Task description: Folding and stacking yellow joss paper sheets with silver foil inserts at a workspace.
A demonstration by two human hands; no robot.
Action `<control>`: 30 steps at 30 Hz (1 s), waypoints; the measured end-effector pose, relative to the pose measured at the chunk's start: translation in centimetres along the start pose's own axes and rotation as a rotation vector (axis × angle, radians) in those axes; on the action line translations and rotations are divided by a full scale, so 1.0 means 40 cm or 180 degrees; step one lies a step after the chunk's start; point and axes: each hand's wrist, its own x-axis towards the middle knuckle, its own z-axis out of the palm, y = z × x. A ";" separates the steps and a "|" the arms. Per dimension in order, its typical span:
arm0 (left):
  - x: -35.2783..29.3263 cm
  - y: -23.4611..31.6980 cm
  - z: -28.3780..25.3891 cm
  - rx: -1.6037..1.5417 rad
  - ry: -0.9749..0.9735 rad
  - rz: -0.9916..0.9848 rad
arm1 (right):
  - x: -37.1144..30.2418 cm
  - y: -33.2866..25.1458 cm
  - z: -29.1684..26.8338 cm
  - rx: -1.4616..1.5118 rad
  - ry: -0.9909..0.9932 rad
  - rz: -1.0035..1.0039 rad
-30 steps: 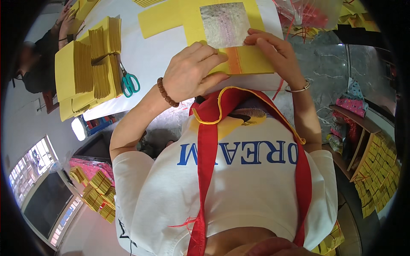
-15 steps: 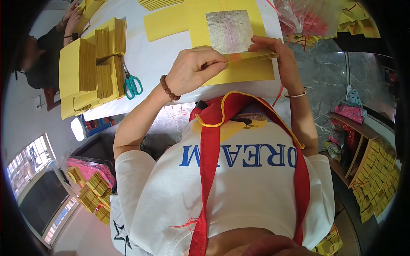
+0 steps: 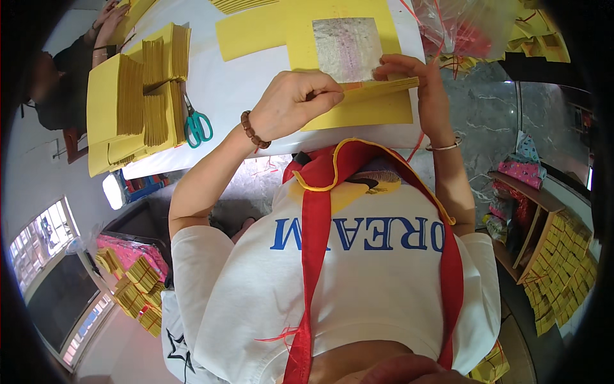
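Note:
My left hand (image 3: 296, 105), with a brown bead bracelet at the wrist, pinches the left end of a folded strip of yellow paper (image 3: 382, 91) between thumb and fingers. The strip's layered edges show toward its right end. That end meets my right hand (image 3: 433, 96), which is cupped beside it with bent fingers apart; the paper hides part of its grip. A ring-shaped bangle circles the right wrist. Beneath and beyond the strip lie yellow sheets (image 3: 364, 117), one carrying a silvery foil square (image 3: 347, 48) with a faint purplish mark.
Teal-handled scissors (image 3: 198, 128) lie left of my hands on the white table (image 3: 224, 89), beside stacked folded yellow paper (image 3: 102, 99). Another person's hands (image 3: 110, 22) are at the far left. A clear plastic bag (image 3: 470, 29) with red contents sits at the far right.
My hands keep almost the same pose around the folded paper. The view has shifted very slightly.

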 end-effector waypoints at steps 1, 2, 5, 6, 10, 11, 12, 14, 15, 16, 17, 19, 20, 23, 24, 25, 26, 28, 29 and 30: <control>0.001 0.001 0.000 0.0015 -0.0034 -0.0001 | 0.000 0.001 -0.001 -0.0003 -0.0006 0.0007; 0.003 0.001 0.000 0.0030 -0.0067 -0.0001 | 0.000 0.002 -0.001 0.0014 0.0019 -0.0005; 0.008 -0.009 0.001 -0.0036 -0.0041 0.0088 | 0.005 -0.003 -0.002 0.0017 0.0023 0.0012; 0.008 -0.008 0.001 -0.0041 -0.0042 0.0084 | 0.004 -0.005 -0.001 0.0007 0.0019 0.0049; 0.008 -0.002 -0.004 -0.0125 -0.0073 -0.0077 | 0.001 -0.003 -0.007 -0.0101 -0.0021 0.0091; 0.008 -0.003 -0.005 -0.0154 -0.0078 -0.0165 | -0.002 -0.001 -0.008 -0.0127 -0.0065 0.0049; 0.008 -0.005 -0.005 -0.0155 -0.0077 -0.0168 | -0.003 0.002 -0.009 -0.0151 -0.0110 0.0009; 0.011 -0.012 -0.004 -0.0338 -0.0097 -0.0234 | -0.002 0.002 -0.012 -0.0143 -0.0169 -0.0036; 0.012 -0.012 -0.004 -0.0340 -0.0101 -0.0239 | -0.005 0.003 -0.012 -0.0132 -0.0217 -0.0077; 0.014 -0.010 -0.004 -0.0388 -0.0124 -0.0262 | -0.004 0.006 -0.014 -0.0129 -0.0215 -0.0071; 0.015 -0.010 -0.004 -0.0436 -0.0148 -0.0285 | -0.002 0.010 -0.016 -0.0062 -0.0222 -0.0087; 0.015 -0.010 -0.005 -0.0419 -0.0129 -0.0271 | -0.001 0.011 -0.017 0.0002 -0.0231 -0.0106; 0.015 -0.010 -0.005 -0.0401 -0.0111 -0.0256 | -0.001 0.009 -0.016 -0.0045 -0.0227 -0.0093; 0.015 -0.012 -0.007 -0.0372 -0.0152 -0.0269 | -0.001 0.006 -0.013 -0.0103 -0.0207 -0.0087; 0.015 -0.011 -0.008 -0.0373 -0.0148 -0.0268 | -0.001 0.005 -0.012 -0.0112 -0.0188 -0.0089; 0.015 -0.008 -0.009 -0.0335 -0.0183 -0.0280 | 0.000 0.005 -0.013 -0.0113 -0.0192 -0.0090; 0.016 -0.006 -0.010 -0.0297 -0.0218 -0.0293 | 0.000 0.006 -0.015 -0.0085 -0.0212 -0.0071; 0.016 -0.002 -0.012 -0.0258 -0.0289 -0.0317 | 0.001 0.007 -0.016 -0.0053 -0.0235 -0.0051; 0.017 0.001 -0.014 -0.0221 -0.0364 -0.0338 | 0.003 0.008 -0.017 -0.0083 -0.0253 -0.0080; 0.019 0.004 -0.016 -0.0222 -0.0369 -0.0340 | 0.002 0.009 -0.018 -0.0112 -0.0265 -0.0104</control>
